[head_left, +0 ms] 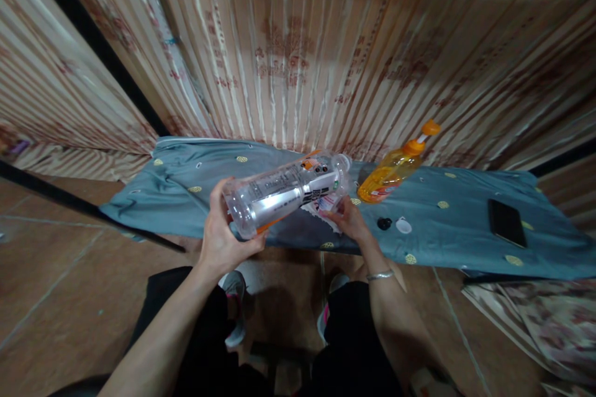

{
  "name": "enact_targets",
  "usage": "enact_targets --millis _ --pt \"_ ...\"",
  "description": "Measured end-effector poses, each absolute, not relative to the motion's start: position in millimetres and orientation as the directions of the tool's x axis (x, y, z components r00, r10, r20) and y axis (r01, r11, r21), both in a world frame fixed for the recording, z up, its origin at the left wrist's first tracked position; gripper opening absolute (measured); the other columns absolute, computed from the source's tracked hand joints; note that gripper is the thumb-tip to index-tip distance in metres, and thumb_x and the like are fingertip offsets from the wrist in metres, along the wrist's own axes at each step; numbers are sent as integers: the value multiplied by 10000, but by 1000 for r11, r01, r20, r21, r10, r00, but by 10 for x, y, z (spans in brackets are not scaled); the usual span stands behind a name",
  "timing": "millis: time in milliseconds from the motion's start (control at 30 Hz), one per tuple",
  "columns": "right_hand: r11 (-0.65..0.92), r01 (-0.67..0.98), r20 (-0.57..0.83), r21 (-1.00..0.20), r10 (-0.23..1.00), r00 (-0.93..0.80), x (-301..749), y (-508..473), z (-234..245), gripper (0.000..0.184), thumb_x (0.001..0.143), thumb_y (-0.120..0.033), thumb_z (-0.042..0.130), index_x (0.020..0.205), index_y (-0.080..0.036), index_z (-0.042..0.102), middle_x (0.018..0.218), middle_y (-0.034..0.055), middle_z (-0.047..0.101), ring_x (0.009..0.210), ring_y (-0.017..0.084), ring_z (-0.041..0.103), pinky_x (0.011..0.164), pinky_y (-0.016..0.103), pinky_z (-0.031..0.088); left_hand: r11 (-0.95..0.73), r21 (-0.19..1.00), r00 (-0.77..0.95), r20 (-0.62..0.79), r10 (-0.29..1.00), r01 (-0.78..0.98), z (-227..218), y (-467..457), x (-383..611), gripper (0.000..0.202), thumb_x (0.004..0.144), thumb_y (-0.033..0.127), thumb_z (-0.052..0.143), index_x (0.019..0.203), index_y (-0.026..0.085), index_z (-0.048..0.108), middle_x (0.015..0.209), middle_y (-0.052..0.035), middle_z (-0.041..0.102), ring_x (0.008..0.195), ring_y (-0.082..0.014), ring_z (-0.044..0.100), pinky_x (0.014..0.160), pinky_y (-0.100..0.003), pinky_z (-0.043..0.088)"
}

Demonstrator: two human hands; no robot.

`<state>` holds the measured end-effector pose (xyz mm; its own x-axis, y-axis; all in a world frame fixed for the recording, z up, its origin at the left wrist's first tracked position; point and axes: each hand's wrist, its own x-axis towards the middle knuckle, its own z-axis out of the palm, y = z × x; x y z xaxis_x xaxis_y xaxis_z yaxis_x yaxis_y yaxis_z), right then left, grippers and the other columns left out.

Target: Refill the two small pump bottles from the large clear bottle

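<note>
Patterned curtains [288,62] hang behind a cloth-draped surface [447,248], where the head view shows 2 bare hands at work. The left hand [222,239] wraps its fingers around the base of a clear bottle [279,195], tilted above the cloth, neck to the right, while the right hand [349,218] pinches a crumpled white piece [327,205] just below the neck end; whether the piece touches the bottle is unclear. Nearby stands 1 bottle of orange liquid [388,177]. Working the piece at the bottle appears the step in hand; the next move likely calls for a steady left grip.
</note>
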<state>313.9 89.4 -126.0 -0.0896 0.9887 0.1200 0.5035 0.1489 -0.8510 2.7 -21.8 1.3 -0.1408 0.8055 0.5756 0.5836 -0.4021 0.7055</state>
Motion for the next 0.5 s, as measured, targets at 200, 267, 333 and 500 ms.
enact_targets --millis 200,267,333,500 --pt "126 483 99 -867 992 -81 3122 888 -1251 543 752 -495 837 1148 -222 587 1065 129 777 952 318 752 920 529 632 -373 727 -160 548 821 576 41 -218 35 923 609 353 800 1440 181 438 1289 -148 692 1129 -339 743 851 -433 671" --pt "125 466 101 -876 992 -75 3109 889 -1266 570 755 -478 827 1192 -212 574 1113 142 775 984 321 756 936 532 625 -380 734 -160 548 821 563 45 -217 41 916 614 353 797 1436 174 435 1286 -154 691 1123 -339 744 842 -441 674" --pt "119 464 96 -878 993 -73 3103 892 -1283 575 757 -467 825 1204 -211 569 1109 138 777 991 325 758 939 537 624 -386 737 -156 547 822 555 47 -216 44 904 634 368 789 1439 168 429 1298 -158 686 1128 -333 742 840 -440 677" --pt "115 464 94 -878 993 -69 3114 898 -1280 547 754 -470 851 1171 -228 593 1076 124 785 989 326 764 916 524 641 -392 730 -146 553 820 560 50 -218 40 907 635 379 783 1442 161 430 1323 -168 671 1158 -344 733 845 -429 679"
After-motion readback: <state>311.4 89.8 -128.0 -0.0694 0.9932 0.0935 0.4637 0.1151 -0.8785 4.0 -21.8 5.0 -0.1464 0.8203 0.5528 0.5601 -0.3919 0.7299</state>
